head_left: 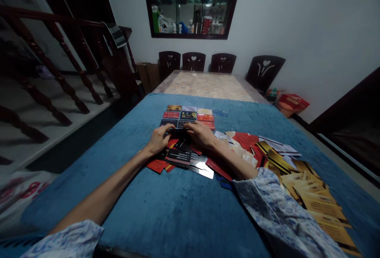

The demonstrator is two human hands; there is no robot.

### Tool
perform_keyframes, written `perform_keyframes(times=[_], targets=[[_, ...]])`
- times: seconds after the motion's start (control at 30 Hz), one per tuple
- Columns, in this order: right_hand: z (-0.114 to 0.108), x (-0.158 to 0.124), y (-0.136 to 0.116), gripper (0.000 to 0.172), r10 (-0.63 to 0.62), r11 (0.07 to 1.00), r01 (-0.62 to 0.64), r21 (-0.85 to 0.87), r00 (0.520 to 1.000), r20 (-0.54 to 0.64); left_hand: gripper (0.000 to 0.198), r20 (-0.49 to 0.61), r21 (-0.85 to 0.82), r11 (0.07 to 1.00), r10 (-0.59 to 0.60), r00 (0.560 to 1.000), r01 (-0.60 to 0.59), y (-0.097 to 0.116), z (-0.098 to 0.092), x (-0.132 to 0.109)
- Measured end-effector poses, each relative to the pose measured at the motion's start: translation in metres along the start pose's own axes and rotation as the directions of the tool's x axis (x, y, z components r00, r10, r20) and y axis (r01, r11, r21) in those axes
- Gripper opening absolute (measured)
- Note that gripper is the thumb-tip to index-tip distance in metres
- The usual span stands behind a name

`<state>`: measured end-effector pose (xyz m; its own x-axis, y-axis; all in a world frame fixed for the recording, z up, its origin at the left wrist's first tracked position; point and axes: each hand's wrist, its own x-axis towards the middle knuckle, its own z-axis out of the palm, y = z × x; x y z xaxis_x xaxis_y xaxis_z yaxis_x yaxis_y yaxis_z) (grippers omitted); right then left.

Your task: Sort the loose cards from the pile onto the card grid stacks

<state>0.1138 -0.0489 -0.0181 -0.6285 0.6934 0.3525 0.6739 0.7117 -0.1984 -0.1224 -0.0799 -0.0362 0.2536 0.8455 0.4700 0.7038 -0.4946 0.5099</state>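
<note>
Both hands meet over a table with a blue cloth, at the near edge of several cards laid in rows. My left hand (159, 139) and my right hand (201, 133) pinch the two ends of a dark card (178, 130), which is seen nearly edge-on. Just beyond it lie a black and yellow card (189, 115), a red card (171, 114) and other cards side by side. Under and nearer than my hands is a loose pile of black, red and silver cards (179, 157). A dark red card (219, 169) lies below my right forearm.
Gold cards (322, 198) spread over the table's right side, with red and white ones (246, 141) beside them. The blue cloth (166, 214) covers the near table. Chairs (193, 61) stand at the far end, a railing (59, 72) at left, a plastic bag (23, 190) at lower left.
</note>
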Motion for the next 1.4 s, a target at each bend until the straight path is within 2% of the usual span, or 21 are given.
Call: perform_keyframes(times=[0.23, 0.53, 0.87, 1.13, 1.4], targets=[[0.0, -0.001, -0.003, 0.052, -0.007, 0.999, 0.01, -0.031, 0.997, 0.082, 0.039, 0.037, 0.117, 0.993, 0.018, 0.999, -0.022, -0.004, 0.001, -0.001], [0.007, -0.002, -0.002, 0.061, 0.002, 0.996, 0.005, -0.088, 0.997, 0.083, 0.051, 0.124, 0.184, 0.983, -0.031, 0.992, 0.007, 0.0, 0.002, -0.001], [0.012, 0.001, 0.003, 0.066, -0.007, 0.993, 0.015, -0.113, 0.998, 0.07, 0.054, 0.122, 0.146, 0.989, -0.059, 0.991, 0.041, -0.003, 0.004, 0.0], [-0.003, 0.0, -0.004, 0.063, 0.027, 0.991, -0.007, -0.132, 0.987, 0.155, 0.059, 0.144, 0.119, 0.991, -0.073, 0.987, 0.056, -0.007, 0.002, 0.001], [-0.009, -0.001, -0.005, 0.059, 0.044, 0.991, -0.018, -0.131, 0.98, 0.196, 0.059, 0.218, 0.122, 0.99, -0.098, 0.971, 0.072, -0.009, -0.001, 0.003]])
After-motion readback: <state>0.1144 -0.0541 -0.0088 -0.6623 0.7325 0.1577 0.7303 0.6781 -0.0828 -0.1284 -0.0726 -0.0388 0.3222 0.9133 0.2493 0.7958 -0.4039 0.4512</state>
